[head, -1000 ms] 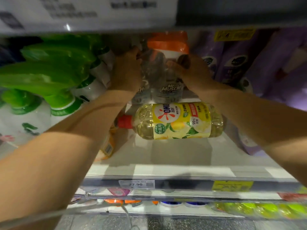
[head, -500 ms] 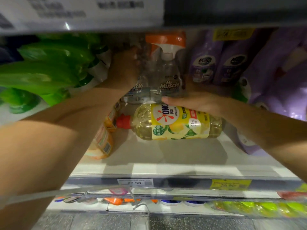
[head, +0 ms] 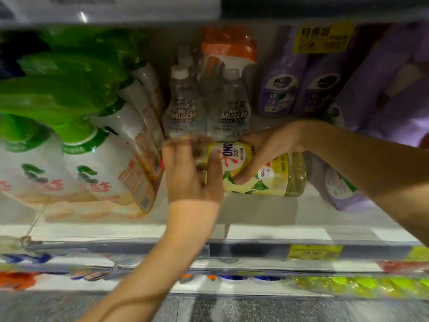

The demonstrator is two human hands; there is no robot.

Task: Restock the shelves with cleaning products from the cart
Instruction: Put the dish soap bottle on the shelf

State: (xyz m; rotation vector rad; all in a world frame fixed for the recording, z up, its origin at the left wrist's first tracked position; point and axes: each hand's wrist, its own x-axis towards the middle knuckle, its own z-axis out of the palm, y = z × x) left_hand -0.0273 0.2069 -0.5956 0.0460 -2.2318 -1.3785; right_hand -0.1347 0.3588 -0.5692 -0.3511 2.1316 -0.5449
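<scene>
The OMO bottle [head: 274, 175] lies on its side on the middle of the shelf [head: 255, 212], neck end to the left, base to the right. It is clear plastic filled with pale yellow liquid and wrapped in a glossy yellow label printed with lemons, green leaves, a red splash mark and a small round white sticker.

The person's right hand [head: 271, 147] grips the bottle round its middle – thumb pressed on the front of the label, fingers curled over the top. The left hand [head: 190, 180] covers the neck end with its back to the camera; it is motion-blurred, so whether its fingers close round the bottle cannot be told.

Just behind stand two clear Mr Muscle spray bottles [head: 233, 112], the right-hand one with an orange-and-white trigger head. To the left lean white bottles with green caps [head: 92, 159]; to the right stand smooth purple bottles [head: 278, 91].

The shelf is flat and white. Its front rail carries a yellow price tag [head: 314, 252], with more goods on the shelf below and grey speckled floor [head: 255, 310] beneath.
</scene>
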